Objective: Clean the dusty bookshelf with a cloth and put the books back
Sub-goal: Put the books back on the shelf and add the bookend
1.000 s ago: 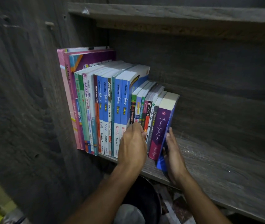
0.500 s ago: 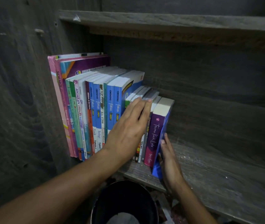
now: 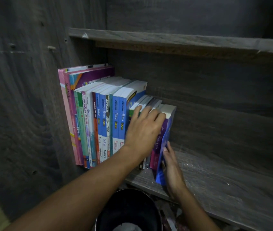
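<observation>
A row of upright books (image 3: pixel 102 120) stands at the left end of the dark wooden shelf (image 3: pixel 215 189), against the side panel. My left hand (image 3: pixel 145 129) lies flat with straight fingers over the spines and top edges of the shorter books at the row's right end. The last book is purple with a blue cover (image 3: pixel 164 147). My right hand (image 3: pixel 172 165) presses its fingers against that blue cover from the right, low down near the shelf board. No cloth is in view.
The shelf board to the right of the books is bare, with white dust specks. Another shelf board (image 3: pixel 182 39) runs above. A dark round bucket (image 3: pixel 127 212) sits below the shelf's front edge, between my forearms.
My left hand rose from the lower spines to the tops of the shorter books and slid right toward the purple book. My right hand stayed against the blue cover.
</observation>
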Motion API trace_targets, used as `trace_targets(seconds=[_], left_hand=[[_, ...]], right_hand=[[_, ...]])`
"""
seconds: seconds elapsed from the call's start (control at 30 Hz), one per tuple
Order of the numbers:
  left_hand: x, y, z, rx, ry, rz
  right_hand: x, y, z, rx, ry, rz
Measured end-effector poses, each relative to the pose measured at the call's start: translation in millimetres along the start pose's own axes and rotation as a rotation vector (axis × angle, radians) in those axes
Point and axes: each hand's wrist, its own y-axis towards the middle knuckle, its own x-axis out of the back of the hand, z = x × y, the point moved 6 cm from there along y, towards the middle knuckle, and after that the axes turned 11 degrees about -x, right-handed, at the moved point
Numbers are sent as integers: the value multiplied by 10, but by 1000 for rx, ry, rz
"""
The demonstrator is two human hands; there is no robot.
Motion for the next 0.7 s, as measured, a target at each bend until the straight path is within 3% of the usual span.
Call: trace_targets(seconds=[0.3,0.57,0.7], left_hand=[[32,-59,1,-152,34,107],[-64,-166,-7,-61,194,334],[-29,-197,56,-98,249,333]], right_hand=[[-27,-40,44,-18,23,19],[-54,-56,63,-18,97,88],[-69,-31,81,-3,118,114]])
